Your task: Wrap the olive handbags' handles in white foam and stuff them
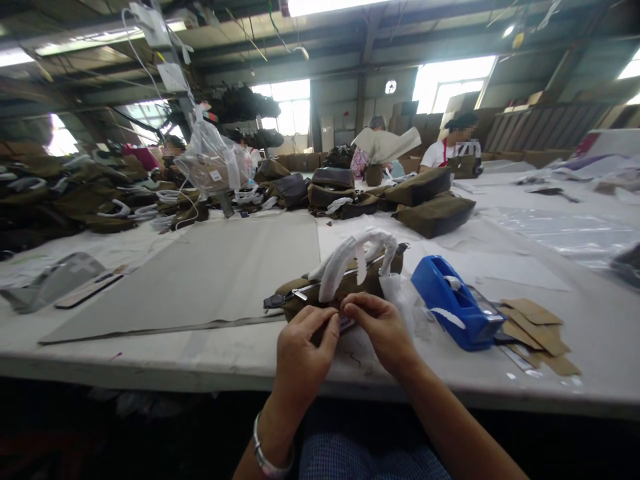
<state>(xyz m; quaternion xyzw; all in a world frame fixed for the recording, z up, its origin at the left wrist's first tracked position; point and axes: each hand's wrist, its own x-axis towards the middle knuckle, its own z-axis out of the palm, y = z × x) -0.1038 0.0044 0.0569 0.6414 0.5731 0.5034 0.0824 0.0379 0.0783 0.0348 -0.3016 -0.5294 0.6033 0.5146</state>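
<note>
An olive-brown handbag with a silver zip along its top stands on the table right in front of me. White wrapping covers its handles, which arch up over the zip. My left hand is closed in a pinch at the bag's near side. Close beside it, my right hand pinches too, thumb against forefinger, the fingertips of both hands almost meeting. Whatever lies between the fingers is too small to make out. A small pale label shows partly behind the right fingers.
Right of the bag stands a blue tape dispenser, with brown paper pieces beyond it. A grey sheet lies to the left, near a phone-like flat object. More olive bags are piled behind; co-workers sit across the table.
</note>
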